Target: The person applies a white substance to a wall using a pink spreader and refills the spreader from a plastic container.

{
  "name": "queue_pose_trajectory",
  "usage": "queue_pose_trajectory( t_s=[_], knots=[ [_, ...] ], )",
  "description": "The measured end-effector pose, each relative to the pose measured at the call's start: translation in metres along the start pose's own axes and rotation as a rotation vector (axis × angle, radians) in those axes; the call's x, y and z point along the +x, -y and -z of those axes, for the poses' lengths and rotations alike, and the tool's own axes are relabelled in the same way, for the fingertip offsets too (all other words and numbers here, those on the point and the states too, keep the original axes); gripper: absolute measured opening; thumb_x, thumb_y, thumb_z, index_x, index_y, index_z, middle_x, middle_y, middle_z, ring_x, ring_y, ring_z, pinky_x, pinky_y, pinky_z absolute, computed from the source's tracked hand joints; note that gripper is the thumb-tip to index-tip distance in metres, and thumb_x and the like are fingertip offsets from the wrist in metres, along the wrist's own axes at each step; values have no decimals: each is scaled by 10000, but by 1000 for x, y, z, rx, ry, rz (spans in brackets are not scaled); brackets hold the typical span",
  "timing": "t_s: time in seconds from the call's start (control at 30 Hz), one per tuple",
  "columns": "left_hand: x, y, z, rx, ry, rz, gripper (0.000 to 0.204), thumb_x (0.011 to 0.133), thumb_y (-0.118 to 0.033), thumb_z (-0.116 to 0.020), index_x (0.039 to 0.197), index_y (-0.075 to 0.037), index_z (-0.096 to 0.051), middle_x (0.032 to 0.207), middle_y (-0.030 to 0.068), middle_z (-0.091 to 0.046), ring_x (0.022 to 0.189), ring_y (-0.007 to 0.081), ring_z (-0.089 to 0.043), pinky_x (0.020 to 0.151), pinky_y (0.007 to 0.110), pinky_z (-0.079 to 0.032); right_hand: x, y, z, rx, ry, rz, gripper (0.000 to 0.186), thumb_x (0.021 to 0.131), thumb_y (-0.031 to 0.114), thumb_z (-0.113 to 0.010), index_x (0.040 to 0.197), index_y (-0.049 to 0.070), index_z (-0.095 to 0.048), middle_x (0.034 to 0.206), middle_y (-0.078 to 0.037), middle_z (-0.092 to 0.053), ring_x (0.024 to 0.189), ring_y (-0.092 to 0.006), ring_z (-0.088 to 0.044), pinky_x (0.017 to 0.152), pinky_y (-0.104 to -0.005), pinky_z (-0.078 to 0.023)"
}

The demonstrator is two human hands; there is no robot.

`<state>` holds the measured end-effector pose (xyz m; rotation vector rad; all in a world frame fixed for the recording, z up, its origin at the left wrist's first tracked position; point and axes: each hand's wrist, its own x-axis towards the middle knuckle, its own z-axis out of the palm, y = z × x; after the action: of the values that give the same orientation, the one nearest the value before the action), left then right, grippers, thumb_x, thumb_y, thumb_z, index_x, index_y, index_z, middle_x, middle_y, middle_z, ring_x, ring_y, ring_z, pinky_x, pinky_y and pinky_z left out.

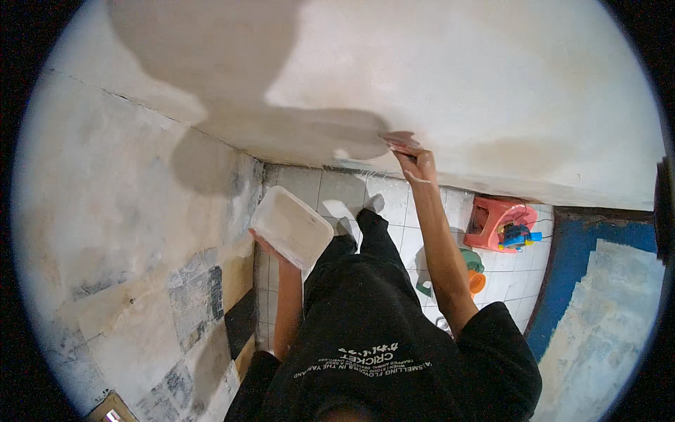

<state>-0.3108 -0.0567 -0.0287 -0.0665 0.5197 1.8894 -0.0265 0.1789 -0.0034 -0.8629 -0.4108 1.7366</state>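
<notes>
My left hand [266, 243] grips the side of a white rectangular plastic tub [295, 218], whose inside looks pale; whether it holds anything is unclear. My right hand [416, 162], smeared with white, is closed on a flat tool [399, 136], probably a spreader, at the pale wall [492, 84] in front of me. Its blade is hard to make out; whether it touches the wall is unclear. My shadow falls across that wall.
Patchy side wall [119, 232] at left, white tiled floor [337, 190] under my feet. At right, a red plastic stool [485, 225] with blue-yellow tool [515, 235], green item [472, 259], orange container [477, 283], and a blue, partly whitened panel [590, 302].
</notes>
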Motion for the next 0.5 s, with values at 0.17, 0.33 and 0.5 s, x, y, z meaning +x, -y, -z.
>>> queue_pose_trajectory(
  t_s=[0.17,0.33,0.5],
  knots=[
    [15,18,15,-30,24,39,878,706,-763,-533,1381,-221,-385,1379,77,-436,1197,384,-447,944,643,-380,-84,71,-47,342,-225,44,424,810,-117,-357,1231,-162,-340,1226,-279,-473,1194,-408,-453,1063,-552,-349],
    [5,37,-64,-34,382,180,856,722,-749,-533,1384,-227,-382,1391,69,-422,1202,367,-452,950,632,-385,-140,104,-25,357,-201,111,303,844,-46,-396,1141,-82,-451,1126,-231,-559,1096,-377,-539,1012,-600,-386],
    [10,45,-70,-83,409,277,850,728,-743,-533,1380,-220,-386,1383,71,-430,1198,361,-458,951,625,-390,-156,90,22,266,-256,194,239,854,-4,-418,1076,-14,-509,1058,-194,-604,978,-348,-609,924,-532,-483]
  ],
)
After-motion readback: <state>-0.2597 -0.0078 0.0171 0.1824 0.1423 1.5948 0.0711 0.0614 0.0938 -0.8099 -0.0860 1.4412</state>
